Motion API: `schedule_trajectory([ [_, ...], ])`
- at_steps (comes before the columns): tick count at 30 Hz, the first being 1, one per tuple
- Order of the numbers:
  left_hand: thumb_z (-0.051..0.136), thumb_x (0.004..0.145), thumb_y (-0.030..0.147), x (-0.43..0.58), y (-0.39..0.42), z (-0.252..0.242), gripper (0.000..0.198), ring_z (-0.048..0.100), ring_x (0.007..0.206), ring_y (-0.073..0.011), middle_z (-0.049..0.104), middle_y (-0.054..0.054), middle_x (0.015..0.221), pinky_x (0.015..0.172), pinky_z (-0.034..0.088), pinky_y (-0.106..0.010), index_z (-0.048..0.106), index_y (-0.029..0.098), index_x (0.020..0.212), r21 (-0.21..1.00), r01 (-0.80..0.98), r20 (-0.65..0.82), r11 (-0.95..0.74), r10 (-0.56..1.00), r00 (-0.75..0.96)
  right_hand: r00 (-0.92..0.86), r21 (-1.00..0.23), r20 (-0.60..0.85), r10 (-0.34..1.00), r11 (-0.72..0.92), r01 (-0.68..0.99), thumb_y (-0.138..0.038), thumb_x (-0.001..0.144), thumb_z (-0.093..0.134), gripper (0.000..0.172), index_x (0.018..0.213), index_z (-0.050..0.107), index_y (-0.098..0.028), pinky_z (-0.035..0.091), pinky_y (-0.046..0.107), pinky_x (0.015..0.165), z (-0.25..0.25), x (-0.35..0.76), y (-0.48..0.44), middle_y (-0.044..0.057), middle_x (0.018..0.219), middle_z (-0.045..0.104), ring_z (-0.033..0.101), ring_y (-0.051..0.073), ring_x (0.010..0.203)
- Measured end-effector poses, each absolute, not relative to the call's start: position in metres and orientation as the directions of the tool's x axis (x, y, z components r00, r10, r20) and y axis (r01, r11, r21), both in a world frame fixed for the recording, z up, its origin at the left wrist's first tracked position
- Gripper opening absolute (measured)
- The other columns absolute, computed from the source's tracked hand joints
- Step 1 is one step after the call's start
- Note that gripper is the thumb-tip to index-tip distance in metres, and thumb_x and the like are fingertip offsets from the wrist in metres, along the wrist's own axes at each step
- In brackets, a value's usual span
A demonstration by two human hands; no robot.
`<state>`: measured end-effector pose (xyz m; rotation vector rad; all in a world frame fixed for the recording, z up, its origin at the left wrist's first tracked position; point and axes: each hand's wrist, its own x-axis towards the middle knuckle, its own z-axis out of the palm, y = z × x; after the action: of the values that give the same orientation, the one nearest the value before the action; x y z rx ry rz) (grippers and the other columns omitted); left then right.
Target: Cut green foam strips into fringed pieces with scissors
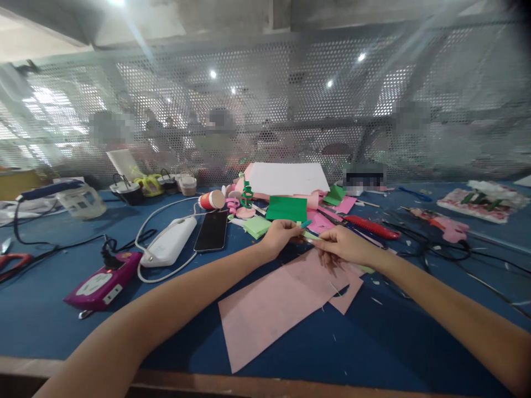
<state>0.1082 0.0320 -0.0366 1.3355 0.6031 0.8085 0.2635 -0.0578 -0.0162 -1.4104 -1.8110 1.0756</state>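
Note:
My left hand [282, 236] and my right hand [343, 244] meet above the middle of the table, both closed in a pinch. Between them runs a small light green strip [309, 236], which looks like paper or felt. A small blue-teal tip [306, 224] shows at my left fingertips; I cannot make out what it belongs to. Under my hands lies a large pink sheet [274, 309], with a smaller pink piece [347, 296] beside it. Just beyond them are a dark green sheet [286, 208] and folded light green sheets [256, 226].
Left of my hands lie a black phone [211, 231], a white power brick [170, 242] with its cable, and a purple power strip [105, 281]. A red-handled tool [371, 225], a pink glue gun [452, 228] and black cables [443, 249] are on the right. White sheets [288, 178] lie behind.

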Motion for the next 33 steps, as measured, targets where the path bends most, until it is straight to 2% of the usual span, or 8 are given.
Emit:
schedule_trajectory([
  [5,0.077,0.056,0.033,0.108,0.036,-0.037,0.032,0.055,0.051,-0.0078,0.059,0.001,0.056,0.060,0.048,-0.024,0.056,0.010,0.058,0.973,-0.200,0.031,0.117,0.790,0.612,-0.237,-0.876,-0.052,0.970,0.069,0.477,-0.059,0.077,0.050,0.049,0.058,0.054,-0.014,0.036,0.023,0.038,-0.013,0.264,-0.057,0.007,0.050,0.062,0.052,0.010,0.037],
  [13,0.070,0.064,0.043,0.108,0.032,-0.039,0.035,0.058,0.050,-0.0108,0.062,0.001,0.055,0.051,0.045,-0.022,0.050,0.015,0.065,0.990,-0.140,0.096,-0.008,0.764,0.638,-0.257,-0.907,-0.110,0.960,0.009,0.422,-0.060,0.073,0.055,0.049,0.060,0.055,-0.013,0.038,0.021,0.039,-0.017,0.271,-0.054,0.006,0.051,0.062,0.056,0.010,0.040],
  [20,0.067,0.068,0.043,0.108,0.032,-0.039,0.033,0.057,0.049,-0.0097,0.063,0.001,0.056,0.051,0.044,-0.022,0.050,0.015,0.065,0.994,-0.081,0.112,-0.079,0.766,0.632,-0.280,-0.921,-0.117,0.953,0.002,0.390,-0.057,0.073,0.058,0.046,0.059,0.057,-0.013,0.040,0.021,0.043,-0.014,0.272,-0.054,0.005,0.052,0.062,0.055,0.009,0.043],
  [28,0.070,0.060,0.048,0.105,0.035,-0.037,0.040,0.057,0.051,-0.0090,0.063,0.001,0.057,0.053,0.044,-0.021,0.050,0.014,0.064,0.992,-0.102,0.126,-0.076,0.706,0.697,-0.315,-0.921,-0.167,0.934,-0.034,0.387,-0.055,0.073,0.059,0.046,0.059,0.060,-0.011,0.039,0.022,0.042,-0.011,0.275,-0.056,0.006,0.050,0.060,0.052,0.009,0.040],
  [33,0.077,0.051,0.042,0.101,0.033,-0.031,0.042,0.059,0.053,-0.0102,0.063,0.000,0.058,0.054,0.045,-0.022,0.048,0.014,0.062,0.997,-0.071,0.074,-0.033,0.677,0.732,-0.328,-0.932,-0.181,0.927,-0.055,0.360,-0.053,0.072,0.062,0.044,0.059,0.059,-0.011,0.040,0.023,0.041,-0.011,0.276,-0.056,0.006,0.050,0.060,0.052,0.009,0.040],
])
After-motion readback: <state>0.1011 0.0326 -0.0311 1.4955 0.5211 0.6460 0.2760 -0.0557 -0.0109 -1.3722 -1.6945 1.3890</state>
